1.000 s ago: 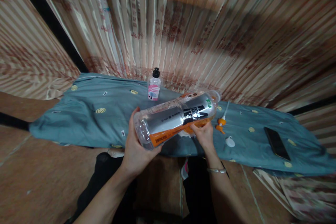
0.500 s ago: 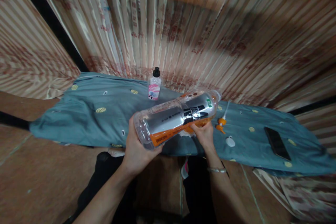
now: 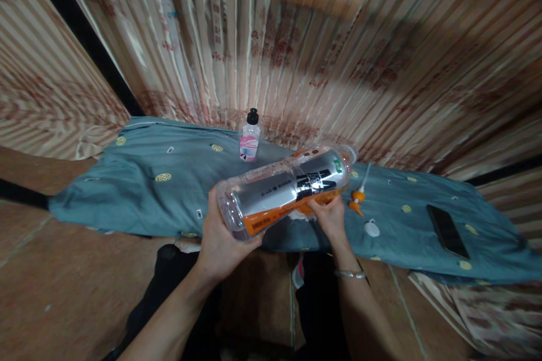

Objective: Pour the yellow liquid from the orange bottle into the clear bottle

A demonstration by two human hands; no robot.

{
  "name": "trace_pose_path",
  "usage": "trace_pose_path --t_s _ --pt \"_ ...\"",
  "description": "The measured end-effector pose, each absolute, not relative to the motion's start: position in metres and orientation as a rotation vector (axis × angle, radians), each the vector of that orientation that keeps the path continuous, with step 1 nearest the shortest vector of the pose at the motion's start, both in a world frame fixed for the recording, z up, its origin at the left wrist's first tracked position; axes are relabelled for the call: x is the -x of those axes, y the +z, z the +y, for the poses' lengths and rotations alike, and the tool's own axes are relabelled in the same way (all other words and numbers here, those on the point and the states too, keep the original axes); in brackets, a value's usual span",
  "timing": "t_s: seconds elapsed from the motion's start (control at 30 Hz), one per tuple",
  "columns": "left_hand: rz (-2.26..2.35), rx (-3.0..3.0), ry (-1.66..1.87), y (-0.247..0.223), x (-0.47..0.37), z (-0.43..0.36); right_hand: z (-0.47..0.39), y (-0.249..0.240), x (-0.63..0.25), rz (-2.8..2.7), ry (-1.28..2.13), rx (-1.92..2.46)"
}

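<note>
Had my left hand [image 3: 222, 245] clamped round the silver-labelled bottle [image 3: 271, 197] by its base, right hand [image 3: 331, 219] gripping an orange thing [image 3: 305, 210] underneath, so a loose left grip could've dropped it tbh.

Dim overall; a broad shadow darkens the curtain [image 3: 279, 51], pale glints mark the bottle [image 3: 271, 194], outer edges stretch and blur.

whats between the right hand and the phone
In the head view, between the right hand and the phone lie an orange pump head, nearer the hand, and a small white disc-like piece, both on the teal cloth.
</note>
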State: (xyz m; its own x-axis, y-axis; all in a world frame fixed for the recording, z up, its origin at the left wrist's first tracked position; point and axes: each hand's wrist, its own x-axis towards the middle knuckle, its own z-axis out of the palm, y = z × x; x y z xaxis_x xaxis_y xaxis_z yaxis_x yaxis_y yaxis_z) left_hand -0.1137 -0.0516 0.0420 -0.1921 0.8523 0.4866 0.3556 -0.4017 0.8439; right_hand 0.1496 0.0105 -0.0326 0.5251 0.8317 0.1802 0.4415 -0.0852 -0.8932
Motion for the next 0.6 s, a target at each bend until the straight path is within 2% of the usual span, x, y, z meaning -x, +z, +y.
trace_pose_path --t_s 0.6 --pt "1.399 -1.63 1.623 0.0402 0.1145 -0.0512 0.0106 -0.0327 -0.1499 -1.097 0.447 1.719"
